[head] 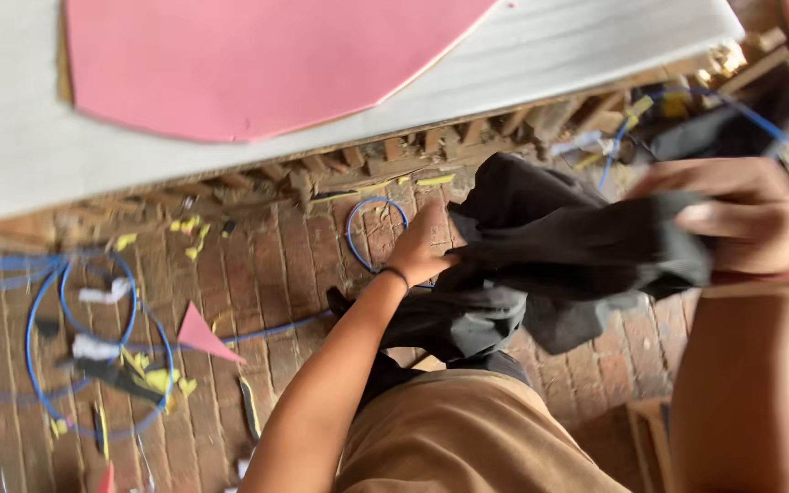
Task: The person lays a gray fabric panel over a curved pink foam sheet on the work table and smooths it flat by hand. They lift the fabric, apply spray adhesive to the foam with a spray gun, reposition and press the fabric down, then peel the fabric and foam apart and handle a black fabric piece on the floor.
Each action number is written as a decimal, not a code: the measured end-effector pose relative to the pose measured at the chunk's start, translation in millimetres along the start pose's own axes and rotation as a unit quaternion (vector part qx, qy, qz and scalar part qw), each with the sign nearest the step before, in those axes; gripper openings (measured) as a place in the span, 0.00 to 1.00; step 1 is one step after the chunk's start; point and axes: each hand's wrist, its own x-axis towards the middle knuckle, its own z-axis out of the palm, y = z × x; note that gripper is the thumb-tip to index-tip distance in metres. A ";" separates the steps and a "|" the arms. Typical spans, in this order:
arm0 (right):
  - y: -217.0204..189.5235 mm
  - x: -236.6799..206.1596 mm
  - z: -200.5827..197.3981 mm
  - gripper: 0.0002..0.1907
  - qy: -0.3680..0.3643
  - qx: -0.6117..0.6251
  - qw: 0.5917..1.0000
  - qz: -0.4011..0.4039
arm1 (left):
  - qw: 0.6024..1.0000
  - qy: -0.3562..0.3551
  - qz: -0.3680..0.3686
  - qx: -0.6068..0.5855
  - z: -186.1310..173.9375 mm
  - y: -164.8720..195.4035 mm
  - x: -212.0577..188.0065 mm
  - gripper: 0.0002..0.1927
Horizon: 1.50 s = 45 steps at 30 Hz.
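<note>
Two bare hands hold a bundle of black cloth [550, 256] above a brick floor [257, 274]. The left hand [422, 251], with a dark band at its wrist, grips the cloth's left edge, fingers closed into the folds. The right hand [741, 215], close to the camera and blurred, is closed over the cloth's right end, fingers curled around a bunched part. The cloth hangs crumpled between both hands, its lower folds drooping toward the person's tan garment [468, 429]. Above, a grey-white board [550, 46] carries a pink sheet [257, 55] with a curved edge. On the floor lie loops of blue cord [93, 319], yellow scraps [162, 379], and a small pink triangle [203, 336], well apart from the hands.
</note>
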 end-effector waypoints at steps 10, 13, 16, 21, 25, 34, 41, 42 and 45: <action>-91.3 -101.5 127.3 0.14 0.174 -0.123 0.968 0.132 | 0.964 -0.142 0.221 0.053 21.9 36.6 -47.5 0.20; -90.6 -162.8 136.8 0.13 0.321 -0.142 0.927 0.133 | 0.974 -0.121 0.151 0.118 25.9 36.7 -78.4 0.17; -65.8 -223.0 154.6 0.13 0.429 -0.120 0.884 0.140 | 0.987 -0.048 0.152 0.022 32.9 49.9 -91.1 0.17; -8.8 -244.4 196.3 0.14 0.420 -0.077 0.881 0.203 | 0.850 -0.343 0.201 -0.346 30.5 102.0 -102.4 0.33; 22.0 -226.7 220.4 0.11 0.354 -0.173 0.899 0.193 | 0.852 -0.359 0.273 -0.265 36.6 130.5 -130.9 0.33; -2.4 -381.0 137.7 0.15 0.562 -0.168 0.810 0.009 | 0.808 -0.454 0.165 0.338 30.2 28.2 -154.1 0.23; -45.0 -421.9 117.0 0.21 0.574 -0.148 0.805 0.025 | 0.832 -0.296 0.010 0.469 3.0 -1.9 -171.8 0.20; -45.1 -418.7 118.1 0.22 0.573 -0.150 0.805 0.029 | 0.844 -0.266 0.005 0.466 1.7 2.5 -171.8 0.19; -41.9 -416.2 114.9 0.26 0.568 -0.159 0.806 0.041 | 0.906 -0.045 0.072 0.414 -2.2 26.0 -158.1 0.08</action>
